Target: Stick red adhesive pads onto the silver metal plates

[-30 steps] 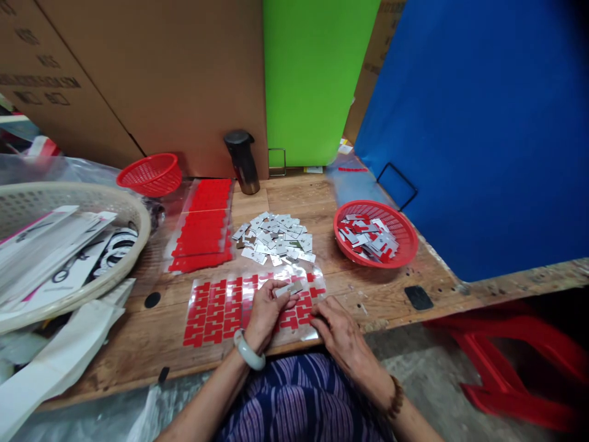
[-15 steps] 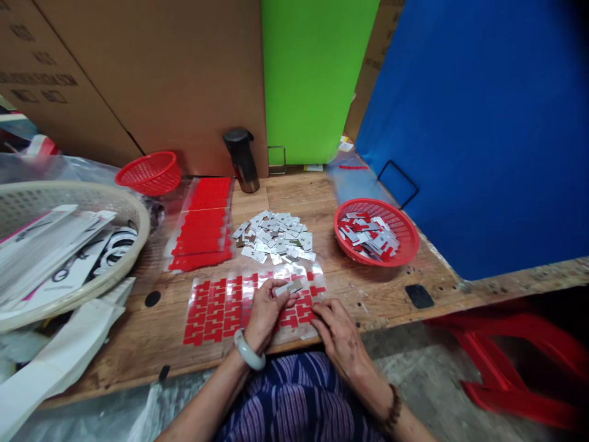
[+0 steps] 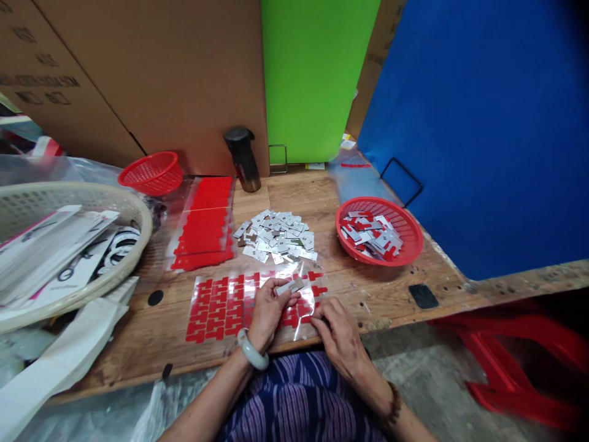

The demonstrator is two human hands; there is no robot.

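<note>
My left hand (image 3: 269,312) pinches a small metal plate (image 3: 291,286) above a clear sheet of red stickers (image 3: 216,310). At the sheet's lower right corner, my right hand (image 3: 338,328) has its thumb and forefinger closed at the sheet's edge; what they grip is too small to make out. Behind the sheet lies a loose pile of metal plates (image 3: 278,236). Stacked red sticker sheets (image 3: 202,224) are to the pile's left. On the right, a red basket (image 3: 407,236) holds metal plates, some with red on them.
A large white basket (image 3: 145,227) with packaged items is at the left, near a small red basket (image 3: 154,175). A dark bottle (image 3: 245,161) stands at the back. Cardboard, green and blue panels border the table (image 3: 294,196). A red stool (image 3: 519,368) is at the lower right.
The sheet's right part has lifted slightly and catches more glare near my right hand. Both hands have barely moved. The whole view has shifted a little.
</note>
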